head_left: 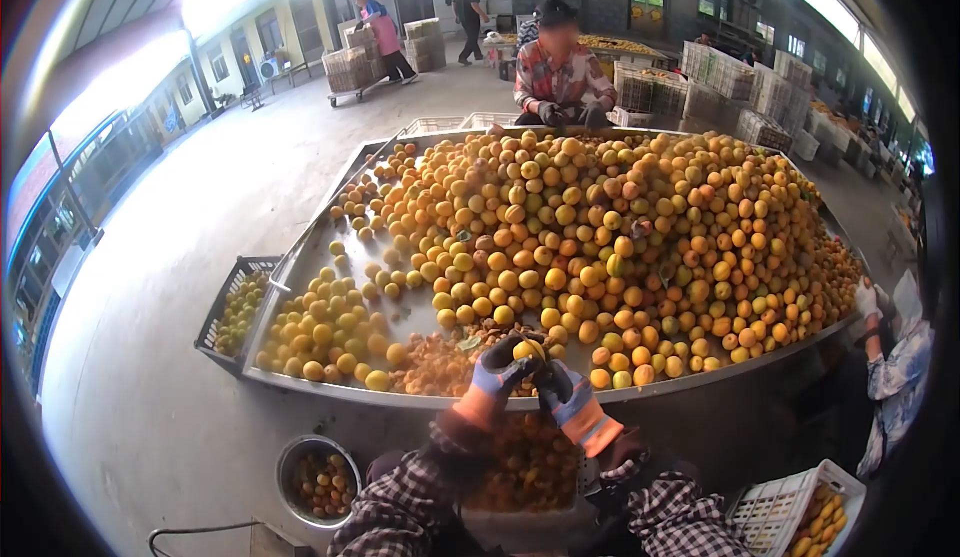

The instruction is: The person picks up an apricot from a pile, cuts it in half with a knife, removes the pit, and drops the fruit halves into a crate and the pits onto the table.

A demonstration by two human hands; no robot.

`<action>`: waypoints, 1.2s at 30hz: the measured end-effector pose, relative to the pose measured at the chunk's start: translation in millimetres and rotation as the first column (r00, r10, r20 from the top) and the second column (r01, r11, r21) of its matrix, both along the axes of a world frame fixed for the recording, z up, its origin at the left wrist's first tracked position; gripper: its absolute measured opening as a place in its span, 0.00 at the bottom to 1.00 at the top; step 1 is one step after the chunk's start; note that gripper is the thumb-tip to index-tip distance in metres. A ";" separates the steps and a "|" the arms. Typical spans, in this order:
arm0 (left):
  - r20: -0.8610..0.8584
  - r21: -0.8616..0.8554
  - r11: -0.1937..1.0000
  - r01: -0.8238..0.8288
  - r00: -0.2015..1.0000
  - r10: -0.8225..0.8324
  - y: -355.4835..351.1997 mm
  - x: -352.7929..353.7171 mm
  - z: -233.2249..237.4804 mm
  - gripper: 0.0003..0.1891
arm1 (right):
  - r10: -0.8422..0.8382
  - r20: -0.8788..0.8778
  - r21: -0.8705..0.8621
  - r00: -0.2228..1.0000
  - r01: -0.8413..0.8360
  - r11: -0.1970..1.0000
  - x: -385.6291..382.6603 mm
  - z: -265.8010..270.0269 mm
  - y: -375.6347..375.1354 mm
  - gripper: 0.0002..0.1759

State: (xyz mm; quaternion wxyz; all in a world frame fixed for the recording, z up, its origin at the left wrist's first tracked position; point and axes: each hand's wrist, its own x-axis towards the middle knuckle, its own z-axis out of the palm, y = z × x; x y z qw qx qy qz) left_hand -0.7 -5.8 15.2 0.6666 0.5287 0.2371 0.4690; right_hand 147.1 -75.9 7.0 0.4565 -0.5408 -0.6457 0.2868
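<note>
Both my hands wear blue, dark-fingered gloves with orange cuffs and meet at the near edge of a metal table. Between them is a yellow apricot (528, 350). The fingers of my left hand (493, 369) are closed around its left side. My right hand (568, 397) is closed against its right side, its fingertips partly hidden. Just beyond and to the left lies a pile of split orange-brown fruit pieces (435, 362). A large heap of apricots (600, 227) covers much of the table (345, 247). Below my hands, a container holds dark orange pieces (525, 462).
A black crate (207, 335) of greenish fruit stands at the table's left. On the floor are a metal bowl (288, 472) with fruit and a white crate (765, 512) of apricots. A co-worker (560, 72) sits opposite; another person (895, 377) is at right. Stacked crates (720, 72) stand behind.
</note>
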 end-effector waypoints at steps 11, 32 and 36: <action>0.037 -0.171 0.973 0.156 0.988 -0.152 0.4 0.9 -9.5 0.23 | -0.088 0.140 0.071 0.986 0.079 0.994 -1.0 -7.8 0.2 0.13; -0.149 -0.067 0.988 -0.136 0.981 0.124 -10.9 7.7 -11.5 0.16 | -0.086 0.127 0.099 0.988 0.073 0.992 -9.7 -9.5 2.5 0.12; -0.001 -0.295 0.955 -0.019 1.000 0.020 -10.9 16.0 -22.9 0.17 | -0.100 0.131 -0.020 0.986 0.103 0.994 -12.8 -6.0 4.1 0.17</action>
